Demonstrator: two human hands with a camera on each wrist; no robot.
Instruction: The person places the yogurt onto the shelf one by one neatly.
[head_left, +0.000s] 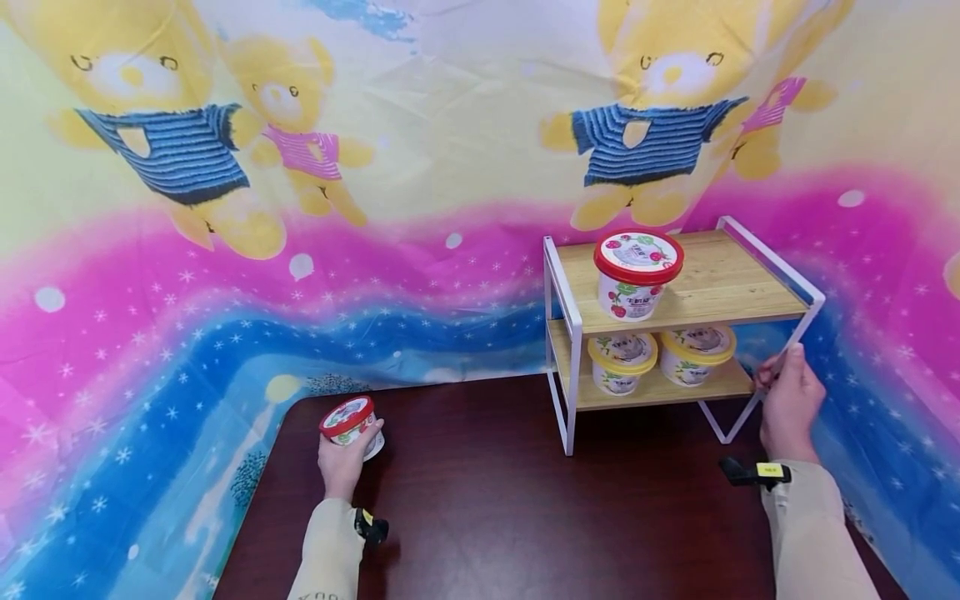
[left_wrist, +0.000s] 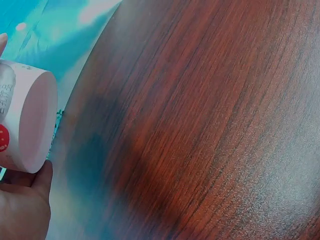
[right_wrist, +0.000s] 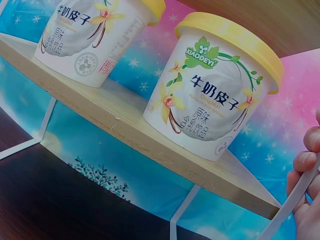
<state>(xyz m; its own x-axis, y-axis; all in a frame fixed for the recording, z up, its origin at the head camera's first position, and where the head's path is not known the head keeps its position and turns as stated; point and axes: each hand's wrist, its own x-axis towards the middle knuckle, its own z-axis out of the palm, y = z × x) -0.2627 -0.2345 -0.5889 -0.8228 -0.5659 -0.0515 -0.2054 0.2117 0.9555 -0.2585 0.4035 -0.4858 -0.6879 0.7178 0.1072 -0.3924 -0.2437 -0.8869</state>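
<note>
My left hand (head_left: 342, 463) grips a white tub with a red lid (head_left: 349, 423) over the left end of the dark table. In the left wrist view that tub (left_wrist: 35, 120) is tilted, its pale bottom showing, with a thumb or finger (left_wrist: 44, 180) against it. My right hand (head_left: 793, 402) holds the right white metal frame of a two-tier wooden shelf (head_left: 720, 275); curled fingers (right_wrist: 304, 161) wrap the bar in the right wrist view. A second red-lidded tub (head_left: 637, 275) stands upright on the upper board. Two yellow-lidded tubs, one left (head_left: 622, 363) and one right (right_wrist: 200, 95), stand on the lower board.
The dark wood-grain table (head_left: 480, 500) spreads between the two arms. A printed cloth with bears (head_left: 450, 167) hangs behind and at both sides of it. The shelf's left frame (head_left: 570, 367) stands near the table's back edge.
</note>
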